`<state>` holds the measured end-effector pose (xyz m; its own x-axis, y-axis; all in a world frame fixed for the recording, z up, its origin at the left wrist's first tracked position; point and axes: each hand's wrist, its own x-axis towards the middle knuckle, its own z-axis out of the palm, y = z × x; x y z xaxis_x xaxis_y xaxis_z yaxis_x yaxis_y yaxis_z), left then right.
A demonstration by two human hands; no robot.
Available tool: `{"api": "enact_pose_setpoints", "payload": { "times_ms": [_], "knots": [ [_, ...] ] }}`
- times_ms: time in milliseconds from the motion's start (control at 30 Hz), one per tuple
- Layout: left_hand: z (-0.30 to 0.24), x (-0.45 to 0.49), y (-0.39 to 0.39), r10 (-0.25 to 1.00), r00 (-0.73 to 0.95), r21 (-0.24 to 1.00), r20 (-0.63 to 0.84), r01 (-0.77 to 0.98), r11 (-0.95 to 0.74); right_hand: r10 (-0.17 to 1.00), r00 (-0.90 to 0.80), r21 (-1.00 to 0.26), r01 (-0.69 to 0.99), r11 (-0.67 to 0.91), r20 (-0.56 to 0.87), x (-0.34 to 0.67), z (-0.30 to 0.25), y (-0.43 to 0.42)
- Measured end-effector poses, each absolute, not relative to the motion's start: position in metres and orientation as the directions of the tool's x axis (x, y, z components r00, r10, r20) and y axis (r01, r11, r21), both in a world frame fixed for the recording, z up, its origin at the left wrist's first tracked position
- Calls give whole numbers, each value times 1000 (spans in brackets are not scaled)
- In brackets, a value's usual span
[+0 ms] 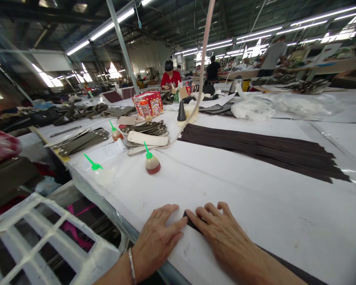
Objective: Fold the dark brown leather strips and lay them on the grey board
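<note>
A narrow dark strip (pixel 191 224) lies on the white tabletop at the near edge, running under my right hand and out past the forearm. My right hand (pixel 221 229) bears down on the strip near its end, thumb along it and the other fingers bent on the table. From the left, my left hand (pixel 157 239) reaches the strip's tip with its index finger, its fingers apart. A bracelet circles the left wrist. Beyond the hands stands a squeeze bottle (pixel 152 164) with a green nozzle and reddish-brown liquid. The underside of the strip is hidden.
A long stack of dark brown strips (pixel 261 152) lies at the right. More green-nozzled bottles (pixel 116 134), pale strap pieces (pixel 148 138) and a red box (pixel 150 103) are farther left. A hose (pixel 204 51) hangs down. A white plastic crate (pixel 44 233) stands below left; people work beyond.
</note>
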<state>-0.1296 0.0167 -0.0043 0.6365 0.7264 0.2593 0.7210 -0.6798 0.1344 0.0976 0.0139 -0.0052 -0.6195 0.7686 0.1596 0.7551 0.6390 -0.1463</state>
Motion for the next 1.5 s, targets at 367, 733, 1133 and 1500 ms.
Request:
{"api": "enact_pose_setpoints", "payload": {
  "times_ms": [367,733,1133,1500],
  "knots": [
    [0,-127,18,683,691,114,238,678,-726,779,-609,-142,766,626,149,97,1,19],
    [23,-118,34,524,846,217,98,496,-841,752,-633,-194,727,659,182,115,-1,10],
    [16,-102,35,596,798,284,87,553,-783,695,-694,-98,691,716,189,132,4,4],
    [18,-96,32,587,807,185,63,569,-801,686,-702,-64,689,722,191,150,4,-8]
  ]
}}
